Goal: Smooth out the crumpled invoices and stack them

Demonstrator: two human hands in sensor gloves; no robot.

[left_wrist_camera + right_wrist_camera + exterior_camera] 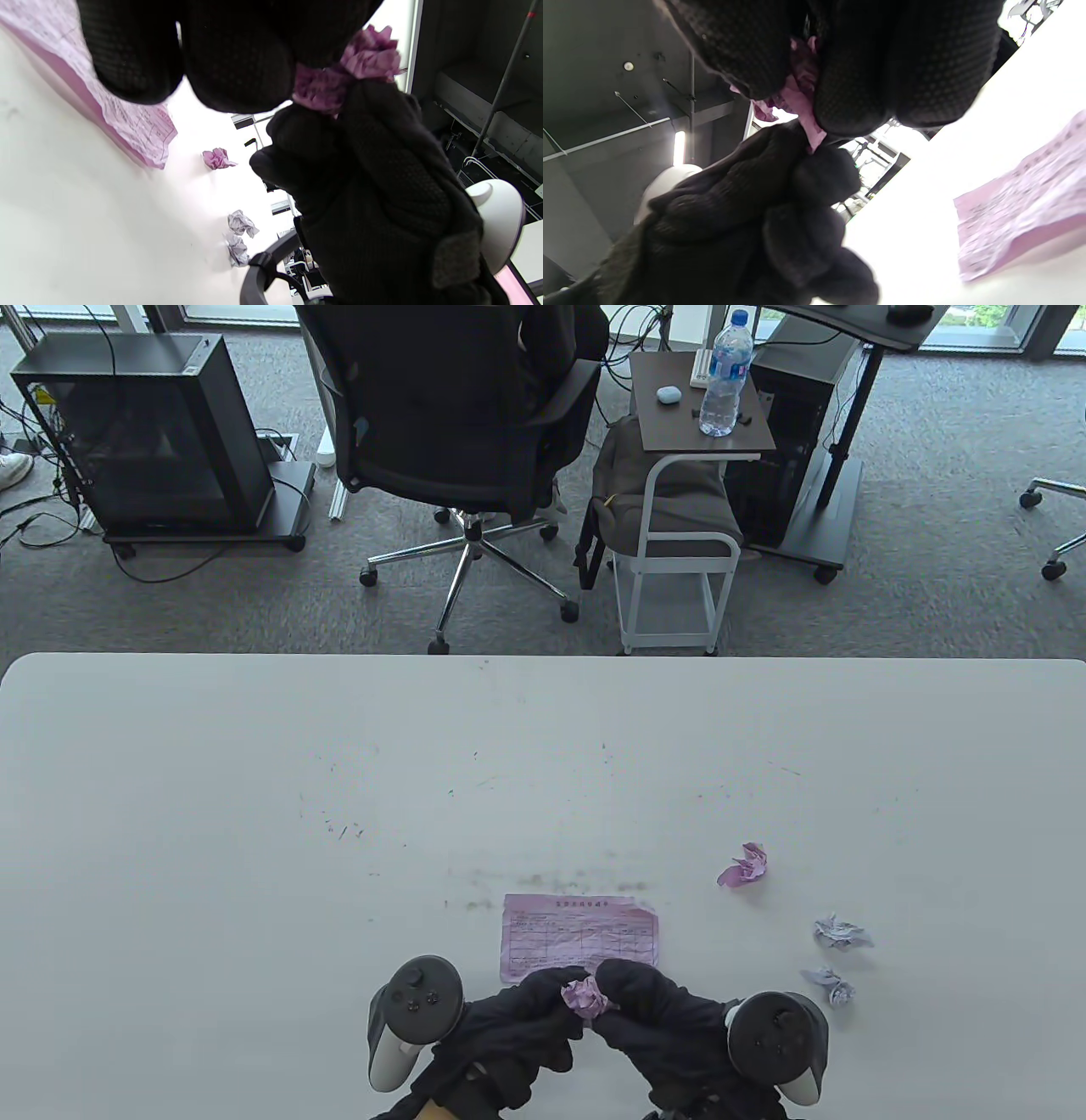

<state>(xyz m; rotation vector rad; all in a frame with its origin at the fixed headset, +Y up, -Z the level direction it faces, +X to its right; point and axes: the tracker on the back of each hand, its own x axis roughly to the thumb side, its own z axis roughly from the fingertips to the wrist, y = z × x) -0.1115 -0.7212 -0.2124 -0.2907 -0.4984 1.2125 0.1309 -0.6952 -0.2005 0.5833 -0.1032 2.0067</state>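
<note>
I am pinching the pink crumpled invoice (584, 995) between both hands' fingers (624, 984); it is feeling light, soft, tearable, so I am favouring loose edges.

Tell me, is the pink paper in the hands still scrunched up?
Scrunched. The pink crumpled paper ball is a tight wad pinched between the left hand and right hand.

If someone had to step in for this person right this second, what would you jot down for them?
Left hand and right hand: both grip one crumpled pink ball, held between them near the table's front edge.
Done: one pink invoice lies flattened on the table, just beyond the hands.
Left: open the held ball and lay it on that sheet. Then do the pink ball and the two white balls, all lying to the right.
</note>
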